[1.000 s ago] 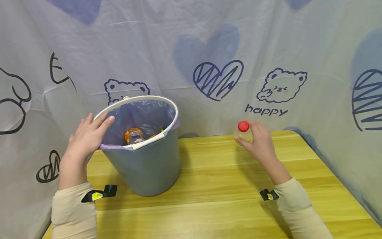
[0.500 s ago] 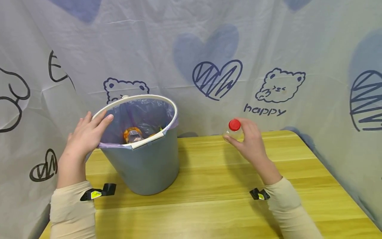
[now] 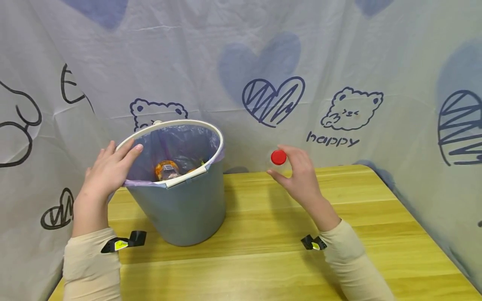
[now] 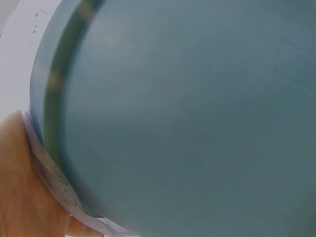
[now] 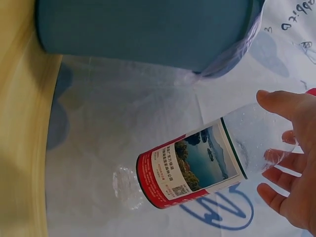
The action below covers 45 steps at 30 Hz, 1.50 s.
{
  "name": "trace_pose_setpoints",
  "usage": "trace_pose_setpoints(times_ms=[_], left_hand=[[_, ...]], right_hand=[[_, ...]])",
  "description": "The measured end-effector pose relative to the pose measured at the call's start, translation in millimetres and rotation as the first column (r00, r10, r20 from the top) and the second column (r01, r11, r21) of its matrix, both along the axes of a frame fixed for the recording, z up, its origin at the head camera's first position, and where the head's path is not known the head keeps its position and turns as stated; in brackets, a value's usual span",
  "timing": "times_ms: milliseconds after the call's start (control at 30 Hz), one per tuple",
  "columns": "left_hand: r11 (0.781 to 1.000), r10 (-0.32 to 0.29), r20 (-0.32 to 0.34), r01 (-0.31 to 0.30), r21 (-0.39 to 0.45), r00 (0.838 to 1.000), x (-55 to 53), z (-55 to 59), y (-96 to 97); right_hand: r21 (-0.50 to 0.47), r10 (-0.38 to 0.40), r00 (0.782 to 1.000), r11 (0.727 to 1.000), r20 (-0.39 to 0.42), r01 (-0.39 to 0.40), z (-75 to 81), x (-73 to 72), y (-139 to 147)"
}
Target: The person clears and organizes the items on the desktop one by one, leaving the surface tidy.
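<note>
In the head view, my right hand [image 3: 299, 175] holds a clear plastic bottle by its upper part, below the red cap [image 3: 278, 157]. The right wrist view shows the bottle [image 5: 190, 163] upright above the table, its label printed with a lake picture and a red band. To the left stands a grey-blue bucket [image 3: 192, 213] with a white rim and a thin purplish plastic bag lining it. My left hand [image 3: 107, 171] rests on the bucket's left rim with its fingers extended. Inside lies an orange-and-clear bottle [image 3: 167, 170]; other contents are mostly hidden.
The bucket stands on a yellow wood-grain table [image 3: 256, 263]. Behind it hangs a pale cloth [image 3: 211, 50] with drawn hearts and bears, and more cloth encloses both sides. A strap with a small black device [image 3: 124, 242] sits on each wrist.
My right hand has carried the red-capped bottle leftward, closer to the bucket. The left hand has stayed on the rim, and the bucket has not moved.
</note>
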<state>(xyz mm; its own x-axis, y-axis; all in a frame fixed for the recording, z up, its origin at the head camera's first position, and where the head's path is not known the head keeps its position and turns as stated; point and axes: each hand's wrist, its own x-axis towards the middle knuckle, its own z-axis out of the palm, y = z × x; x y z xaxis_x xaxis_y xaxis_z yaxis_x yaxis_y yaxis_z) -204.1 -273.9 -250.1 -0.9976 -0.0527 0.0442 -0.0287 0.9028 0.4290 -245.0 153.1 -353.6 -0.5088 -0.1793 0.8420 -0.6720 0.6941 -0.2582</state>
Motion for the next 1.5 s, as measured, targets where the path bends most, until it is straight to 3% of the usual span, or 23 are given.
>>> trace_pose_setpoints(times_ms=[400, 1033, 1500], left_hand=[[1.000, 0.009, -0.004, -0.009, 0.006, 1.000, -0.6, -0.6, -0.2], [1.000, 0.013, -0.003, -0.013, 0.018, 1.000, 0.9, -0.5, 0.7], [1.000, 0.017, -0.009, -0.017, 0.013, 1.000, 1.6, -1.7, 0.0]], right_hand=[[0.014, 0.105, 0.984, 0.994, -0.147, -0.104, 6.6, -0.2, -23], [-0.084, 0.181, 0.973, 0.977, -0.145, -0.194, 14.4, 10.6, -37], [-0.198, 0.212, 0.947, 0.945, -0.240, -0.262, 28.5, 13.7, -47]])
